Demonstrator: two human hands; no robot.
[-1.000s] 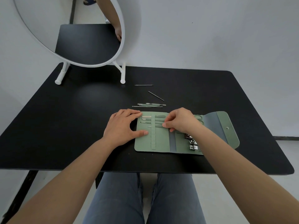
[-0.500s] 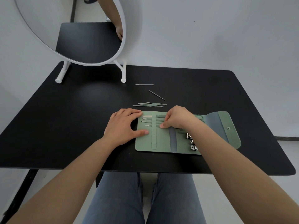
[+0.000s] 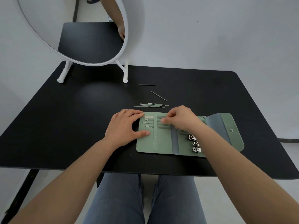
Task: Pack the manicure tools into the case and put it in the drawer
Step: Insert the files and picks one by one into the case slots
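The fingers of my right hand [image 3: 181,118] pinch a thin tool [image 3: 159,120] and feed it under the strap of the open green case [image 3: 163,143], while my left hand [image 3: 125,126] lies flat, thumb pressing the case's left edge to the worktop [image 3: 64,126]. I judge packing about half done: three tools sit strapped just left of my fingertips and clippers [image 3: 192,137] lie under my right wrist. A handful of loose tools [image 3: 151,105] wait just beyond my knuckles, the case is unfolded, and no drawer is in view.

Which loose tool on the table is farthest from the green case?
The thin dark stick lying level near the mirror's foot. The slanted stick and the bunch of green tools lie closer to the case.
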